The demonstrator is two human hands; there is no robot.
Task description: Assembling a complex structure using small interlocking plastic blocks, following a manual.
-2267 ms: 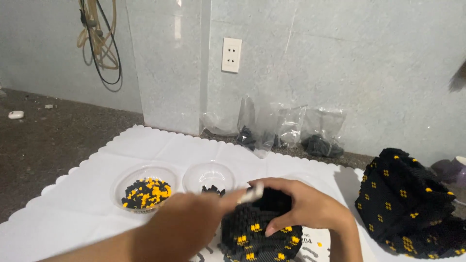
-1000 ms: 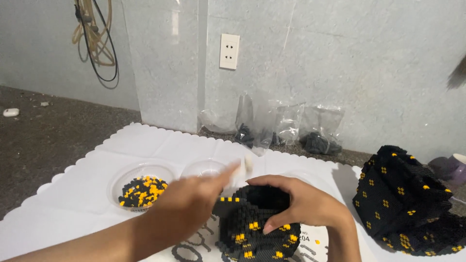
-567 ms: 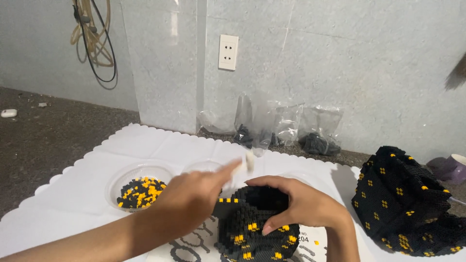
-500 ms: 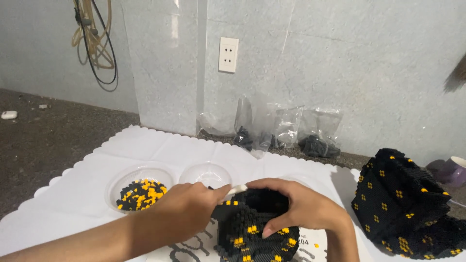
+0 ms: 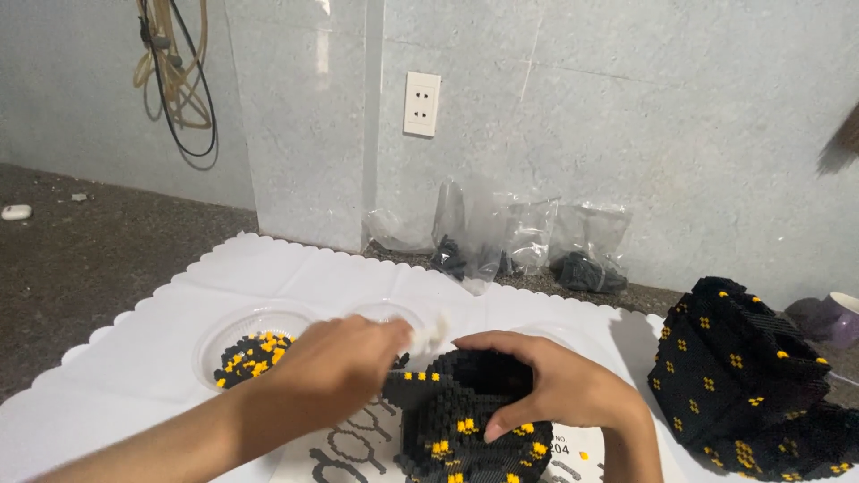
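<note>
A hollow model built of small black and yellow bricks [image 5: 452, 431] stands on a printed sheet at the near edge of a white scalloped mat [image 5: 179, 295]. My right hand [image 5: 550, 385] grips the model's rim from the right side. My left hand [image 5: 335, 367] is at the model's left rim, fingers closed around a small white tool [image 5: 434, 329] whose tip points at the rim. A clear shallow dish of loose black and yellow bricks [image 5: 250, 351] lies just left of my left hand.
A second clear dish [image 5: 386, 313] sits behind my left hand. A larger black and yellow brick piece [image 5: 747, 376] stands at the right. Clear bags with dark bricks [image 5: 528, 250] lean on the grey wall under a socket [image 5: 421, 104]. A purple cup [image 5: 841, 317] is far right.
My left hand came down from above the model, where it held the white tool raised, to the model's left rim. My right hand stayed on the model.
</note>
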